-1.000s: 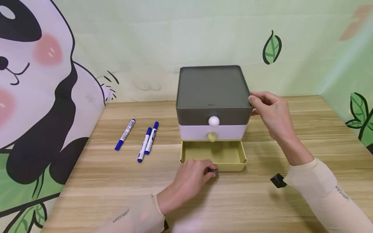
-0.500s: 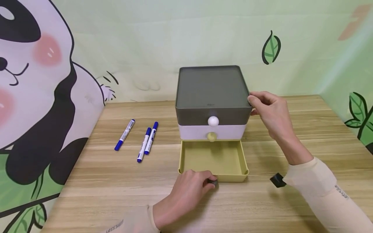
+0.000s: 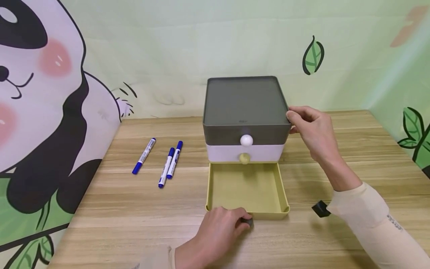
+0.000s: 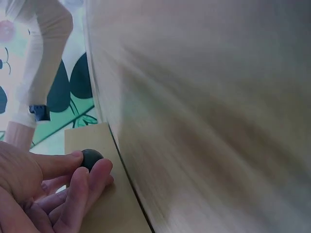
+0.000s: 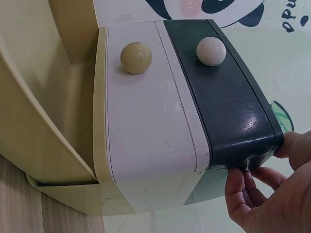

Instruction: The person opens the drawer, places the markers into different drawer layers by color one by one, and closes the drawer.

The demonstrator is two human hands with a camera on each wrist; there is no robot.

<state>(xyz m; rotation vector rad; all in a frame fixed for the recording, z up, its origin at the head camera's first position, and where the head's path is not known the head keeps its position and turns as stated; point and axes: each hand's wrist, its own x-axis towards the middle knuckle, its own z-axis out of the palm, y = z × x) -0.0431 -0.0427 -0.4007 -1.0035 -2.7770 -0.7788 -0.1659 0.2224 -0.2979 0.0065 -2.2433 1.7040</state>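
Observation:
A small drawer cabinet [image 3: 246,101] in dark grey, white and yellow tiers stands on the table. Its bottom yellow drawer [image 3: 245,186] is pulled far out, with nothing in it. My left hand [image 3: 218,231] pinches that drawer's dark round knob [image 4: 91,159] between thumb and fingers. At the cabinet's right side, my right hand [image 3: 315,129] grips the edge of the dark grey top tier [image 5: 238,97], thumb on the upper rim and fingers below. A white knob [image 3: 246,140] and a yellow knob [image 3: 244,158] mark the two closed drawers above.
Left of the cabinet, three blue-and-white markers lie on the wooden table [image 3: 117,209]: one marker [image 3: 144,155] apart, and a pair with a nearer marker [image 3: 166,167] beside another marker [image 3: 175,160]. A printed panda backdrop [image 3: 151,56] rises behind the table.
The left hand has drawn the yellow drawer further out toward me, exposing more of its floor. My right hand keeps its hold on the cabinet, and the markers have not moved.

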